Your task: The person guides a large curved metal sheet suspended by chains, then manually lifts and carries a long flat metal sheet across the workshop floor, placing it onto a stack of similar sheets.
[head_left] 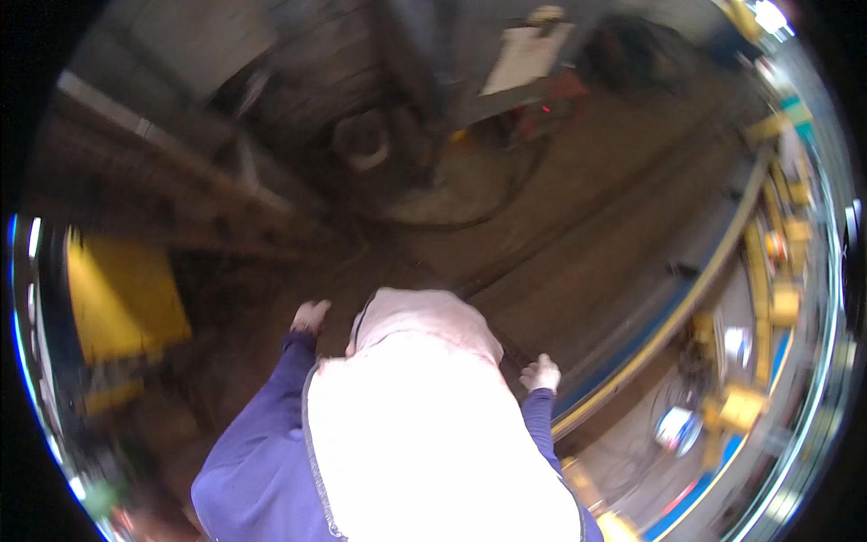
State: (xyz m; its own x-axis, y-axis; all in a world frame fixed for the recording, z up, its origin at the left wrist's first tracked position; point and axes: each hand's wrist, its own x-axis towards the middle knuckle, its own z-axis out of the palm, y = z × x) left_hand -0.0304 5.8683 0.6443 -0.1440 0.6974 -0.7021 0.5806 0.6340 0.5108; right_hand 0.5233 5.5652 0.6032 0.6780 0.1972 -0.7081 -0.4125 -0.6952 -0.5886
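Observation:
My left hand (pixel 312 316) hangs at my left side below a purple-blue sleeve, pale and blurred. Nothing shows in it, and its fingers are loosely bent with one part standing off. On the other side, my right hand (pixel 542 373) hangs low beside a blue and yellow edge, its thumb or a finger apart from the rest. No thing is visible in it either. Between the two hands, a pale apron (pixel 433 415) covers my front, brightly overexposed. Neither hand plainly touches anything; the dark brown floor (pixel 578 262) spreads ahead of them.
To the left stands a yellow panel (pixel 126 298), near a long rusty beam (pixel 181 181). A dark cable (pixel 452 224) curves over the floor ahead. A pale sheet (pixel 528 56) lies at the far side. Along the right, a blue-yellow edge (pixel 668 321) borders yellow frames and a white-blue spool (pixel 677 430).

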